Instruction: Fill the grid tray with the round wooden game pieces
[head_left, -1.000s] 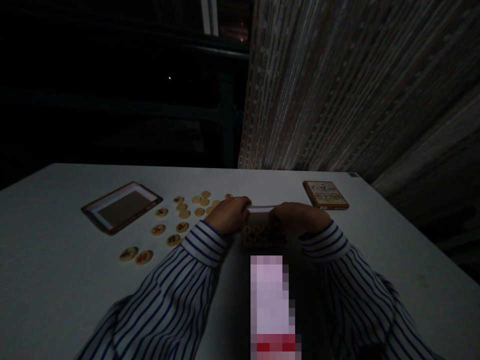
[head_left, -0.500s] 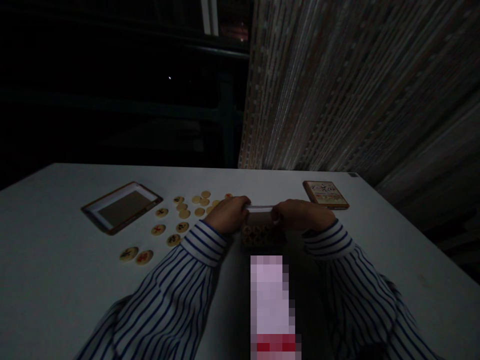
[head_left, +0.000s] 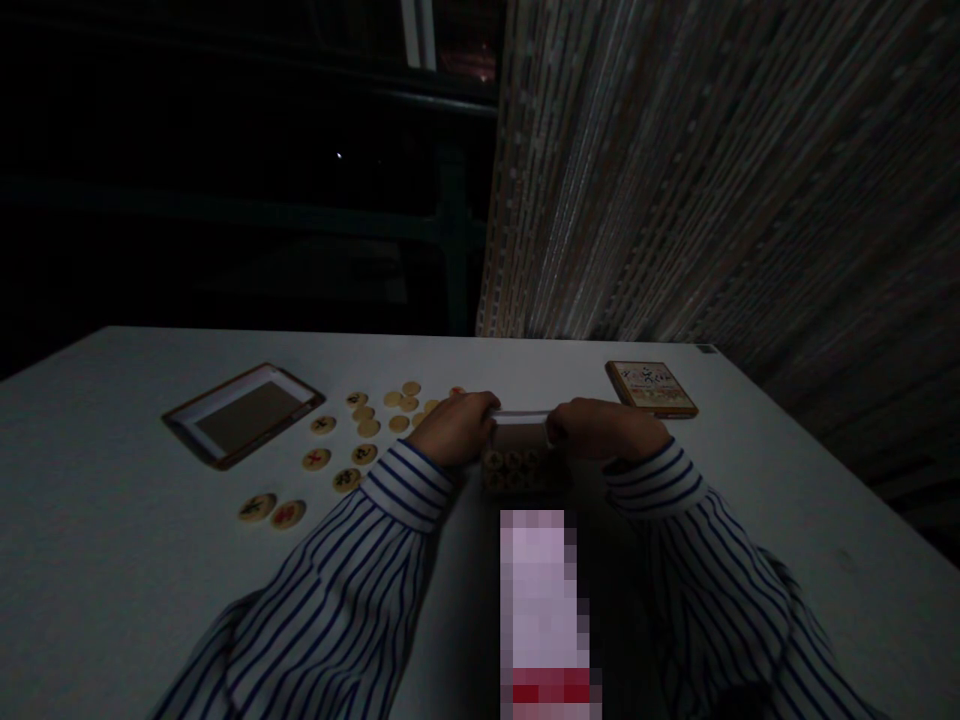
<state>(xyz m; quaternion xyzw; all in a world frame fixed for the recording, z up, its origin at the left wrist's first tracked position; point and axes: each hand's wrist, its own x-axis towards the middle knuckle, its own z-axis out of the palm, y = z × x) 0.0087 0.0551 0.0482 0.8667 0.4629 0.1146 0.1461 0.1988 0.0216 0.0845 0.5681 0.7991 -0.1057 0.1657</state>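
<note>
- Head view: the left hand [head_left: 456,430] is curled at the far left corner of an open box [head_left: 523,434], back of the hand upward; the fingertips are partly hidden, so I cannot tell whether they clamp the wall.
- The right hand [head_left: 611,430] is curled at the opposite end of the same far wall, fingers bent inward; whether it grips anything is hidden too.
- The open box sits between the two hands, in front of the person, with its pale far wall showing between the fingers.
- Inside, xiangqi pieces [head_left: 512,460] lie in rows toward the near side, their marks too dark to read.
- A pixelated patch [head_left: 545,600] covers the area just below the box.
- Blue-striped sleeves [head_left: 322,610] reach both wrists.
- Left of the left hand, loose xiangqi pieces [head_left: 364,454] are scattered, some blank side up, others showing black or red characters; a red-marked one is partly hidden behind that hand.
- Nearest the person, a black-marked disc [head_left: 257,508] lies just beside a red-marked disc [head_left: 288,515].
- Farther left, a shallow tray [head_left: 279,376] with a brown rim lies open side up.
- Beyond the right hand, a printed box or lid [head_left: 651,388] lies flat.
- All this is on a white surface [head_left: 150,560], with a string curtain [head_left: 585,200] behind it at right.
</note>
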